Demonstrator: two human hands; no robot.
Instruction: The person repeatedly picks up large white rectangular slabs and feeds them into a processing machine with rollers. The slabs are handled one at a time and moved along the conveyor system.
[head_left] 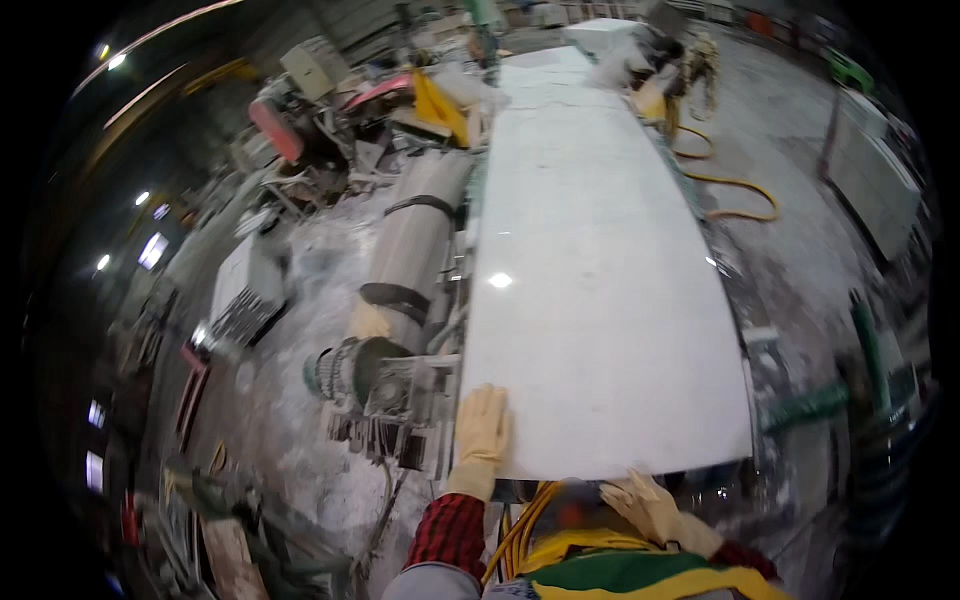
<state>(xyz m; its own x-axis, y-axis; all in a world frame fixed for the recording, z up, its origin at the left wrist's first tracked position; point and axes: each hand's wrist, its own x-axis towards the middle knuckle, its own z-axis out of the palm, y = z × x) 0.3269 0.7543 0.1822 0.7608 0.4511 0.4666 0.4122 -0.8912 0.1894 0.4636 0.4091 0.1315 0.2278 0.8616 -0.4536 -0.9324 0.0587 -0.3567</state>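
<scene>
A long white slab with a glossy top stretches away from me. My left hand, in a pale cream glove, lies flat on its near left corner, fingers stretched forward and holding nothing. At the near edge, right of the middle, is my right hand in a matching glove. Its fingers are spread and reach toward that edge; whether they touch it, I cannot tell. Red-and-black checked cuffs show at both wrists. Yellow hoses hang below the slab between my hands.
Left of the slab runs a thick grey cylinder with dark bands and a motor at its near end. A yellow hose loops on the right floor. Upright slabs stand far right. Green-covered bars jut in nearer.
</scene>
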